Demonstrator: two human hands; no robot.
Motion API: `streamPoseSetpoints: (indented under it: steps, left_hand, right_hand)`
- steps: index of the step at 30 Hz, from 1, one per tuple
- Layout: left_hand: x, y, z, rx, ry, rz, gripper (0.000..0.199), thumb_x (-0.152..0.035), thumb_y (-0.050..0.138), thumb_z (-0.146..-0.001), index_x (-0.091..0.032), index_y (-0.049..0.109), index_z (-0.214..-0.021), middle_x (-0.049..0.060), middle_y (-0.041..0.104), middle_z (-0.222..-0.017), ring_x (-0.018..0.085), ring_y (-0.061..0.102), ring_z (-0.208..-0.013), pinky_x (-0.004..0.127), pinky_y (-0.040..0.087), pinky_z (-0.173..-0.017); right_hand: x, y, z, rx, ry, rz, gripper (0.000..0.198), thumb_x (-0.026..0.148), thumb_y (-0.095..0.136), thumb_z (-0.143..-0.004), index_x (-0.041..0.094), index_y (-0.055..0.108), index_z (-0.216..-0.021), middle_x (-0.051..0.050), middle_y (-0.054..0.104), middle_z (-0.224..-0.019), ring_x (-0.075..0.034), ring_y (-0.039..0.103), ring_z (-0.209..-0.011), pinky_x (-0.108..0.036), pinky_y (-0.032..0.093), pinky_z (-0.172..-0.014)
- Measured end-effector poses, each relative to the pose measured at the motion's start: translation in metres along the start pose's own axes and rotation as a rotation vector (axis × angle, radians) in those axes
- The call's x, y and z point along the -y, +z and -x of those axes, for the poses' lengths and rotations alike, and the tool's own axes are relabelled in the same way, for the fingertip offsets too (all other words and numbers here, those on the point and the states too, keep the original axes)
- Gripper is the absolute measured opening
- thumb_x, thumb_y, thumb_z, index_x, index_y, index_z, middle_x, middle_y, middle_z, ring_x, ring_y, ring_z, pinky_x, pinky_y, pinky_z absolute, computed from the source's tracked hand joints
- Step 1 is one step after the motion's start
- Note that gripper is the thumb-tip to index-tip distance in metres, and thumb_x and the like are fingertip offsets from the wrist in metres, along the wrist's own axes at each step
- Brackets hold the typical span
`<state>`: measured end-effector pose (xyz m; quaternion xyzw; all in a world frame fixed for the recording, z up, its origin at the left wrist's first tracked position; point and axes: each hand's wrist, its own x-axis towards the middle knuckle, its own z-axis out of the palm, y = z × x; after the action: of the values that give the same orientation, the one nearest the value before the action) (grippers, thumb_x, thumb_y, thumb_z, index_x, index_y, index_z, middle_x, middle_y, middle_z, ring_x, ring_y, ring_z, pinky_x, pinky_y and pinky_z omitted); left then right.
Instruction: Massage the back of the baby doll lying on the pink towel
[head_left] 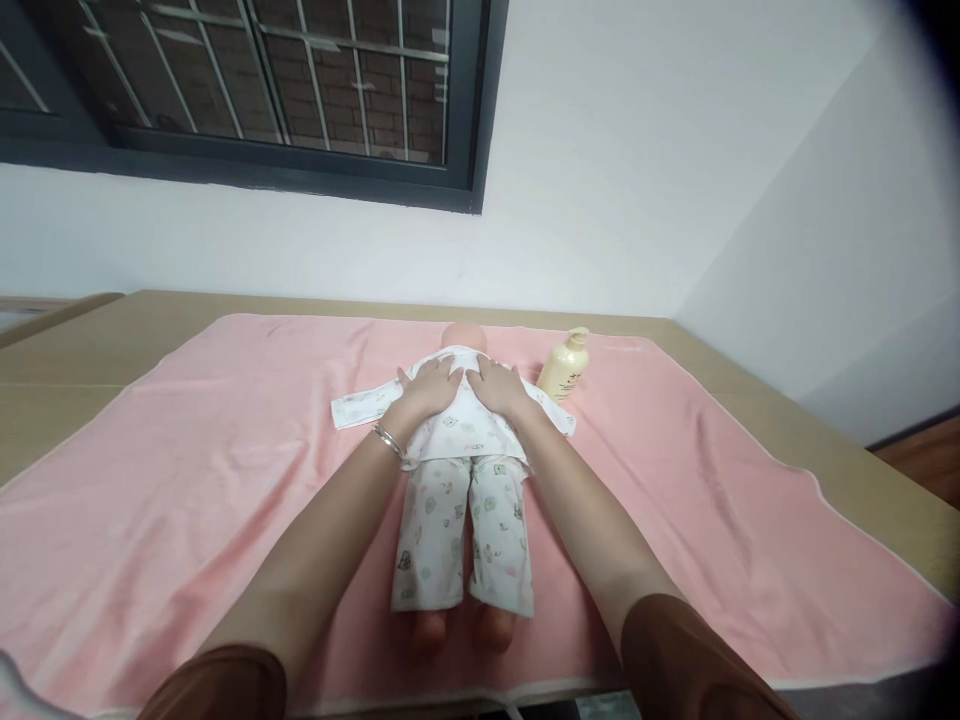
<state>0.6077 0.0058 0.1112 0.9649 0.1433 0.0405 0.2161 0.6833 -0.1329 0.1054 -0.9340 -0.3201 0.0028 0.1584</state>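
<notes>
A baby doll lies on the pink blanket, its head at the far end and its feet toward me. It wears a white printed top and matching trousers. My left hand rests flat on the left side of the doll's upper body, fingers stretched out. On the other side, my right hand lies flat in the same way, the two hands nearly meeting at the middle. Neither hand grips anything. The doll's sleeves spread out to both sides. Its face is not visible.
A pale yellow pump bottle stands tilted in view by the doll's right-hand sleeve. The pink blanket has wrinkles and covers much of a wooden surface. Behind it rise a white wall and a dark-framed barred window.
</notes>
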Motion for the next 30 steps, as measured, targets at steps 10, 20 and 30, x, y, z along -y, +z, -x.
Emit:
streamPoseSetpoints:
  steps: [10,20,30]
  left_hand:
    - [-0.021,-0.029,0.010,-0.252,0.132,0.312,0.043,-0.022,0.041,-0.095,-0.017,0.070,-0.127,0.011,0.070,-0.134,0.024,0.063,-0.127,0.036,0.044,-0.112]
    - [-0.003,-0.017,-0.004,-0.308,0.085,0.335,0.037,-0.028,0.041,-0.099,-0.016,0.073,-0.112,0.012,0.072,-0.126,0.026,0.066,-0.118,0.034,0.048,-0.105]
    - [0.003,-0.024,-0.006,-0.354,0.062,0.337,0.037,-0.031,0.038,-0.099,-0.017,0.073,-0.101,0.012,0.076,-0.113,0.026,0.068,-0.106,0.035,0.049,-0.095]
  right_hand:
    - [0.030,-0.065,0.037,-0.059,-0.126,-0.225,0.043,0.028,0.037,-0.101,0.019,0.063,-0.134,-0.010,0.067,-0.135,-0.026,0.061,-0.125,-0.036,0.046,-0.104]
    - [0.018,0.001,0.007,-0.175,-0.187,-0.070,0.053,0.037,0.044,-0.103,0.014,0.050,-0.150,-0.016,0.040,-0.161,-0.029,0.036,-0.149,-0.045,0.027,-0.122]
    - [0.026,-0.003,0.013,-0.263,-0.142,-0.087,0.050,0.037,0.045,-0.102,0.014,0.056,-0.145,-0.015,0.045,-0.158,-0.029,0.037,-0.147,-0.047,0.024,-0.123]
